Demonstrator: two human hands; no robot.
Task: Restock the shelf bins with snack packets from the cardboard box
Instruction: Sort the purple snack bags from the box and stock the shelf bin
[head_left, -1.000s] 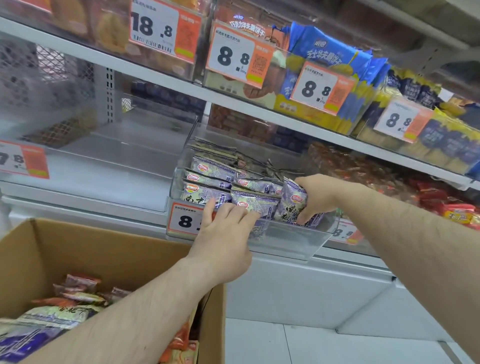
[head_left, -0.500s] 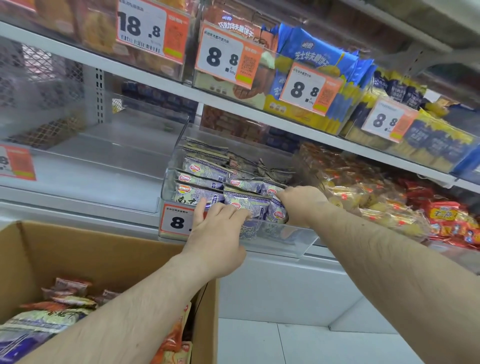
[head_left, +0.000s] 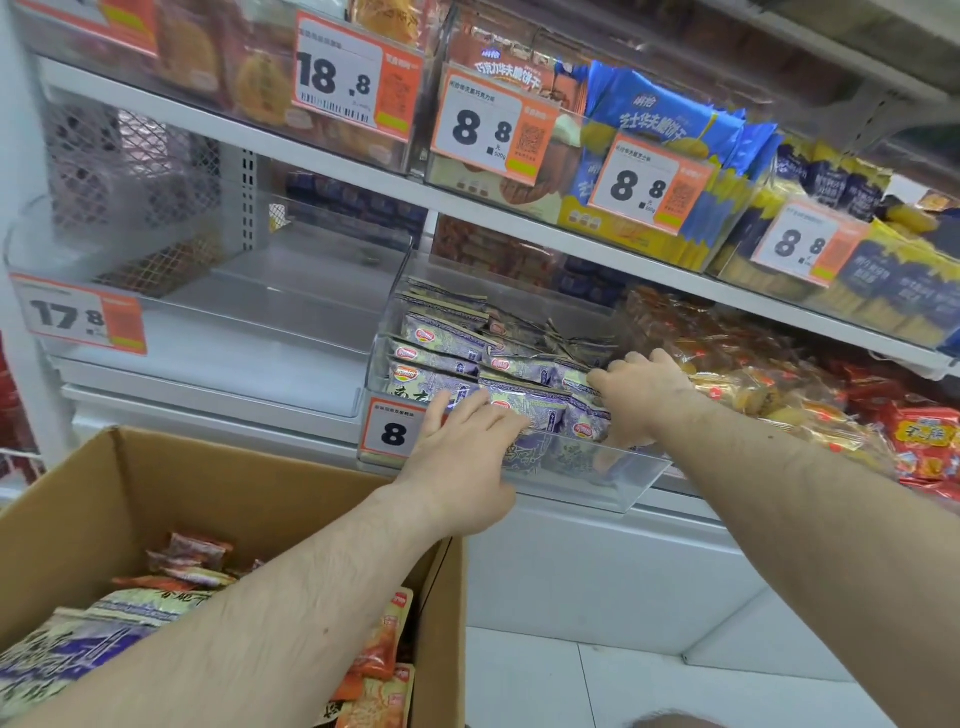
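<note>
Filling the clear shelf bin (head_left: 631, 480) almost to its front lip, the purple snack packets (head_left: 447, 358) stand in rows on edge. At their right end the right hand (head_left: 641, 400) reaches in from the right on a nearly straight forearm, back of the hand up, fingers curled down over the tops of the last packets and clamped on them; some fingertips show blurred through the bin's clear front wall. Just left of it and a little nearer the camera, the left hand (head_left: 462, 457) lies flat, palm down, fingers straight and spread, their tips pressing on the front packets at the bin's front edge. Its forearm runs up from the lower left, crossing over the cardboard box (head_left: 249, 473).

Under that forearm the box stands open, with more purple packets and orange packets (head_left: 379, 649) lying loose inside. Partly behind the left hand's fingers, a price tag (head_left: 392, 431) reading 8 hangs on the bin front. Left of the left hand is a clear bin with nothing visible in it (head_left: 291, 322), tagged 17.8. Right of the right hand, yellow and red wrapped snacks (head_left: 753, 384) are heaped. Above both hands, the upper shelf carries blue and yellow biscuit packs (head_left: 670, 117) behind 8.8 tags.
</note>
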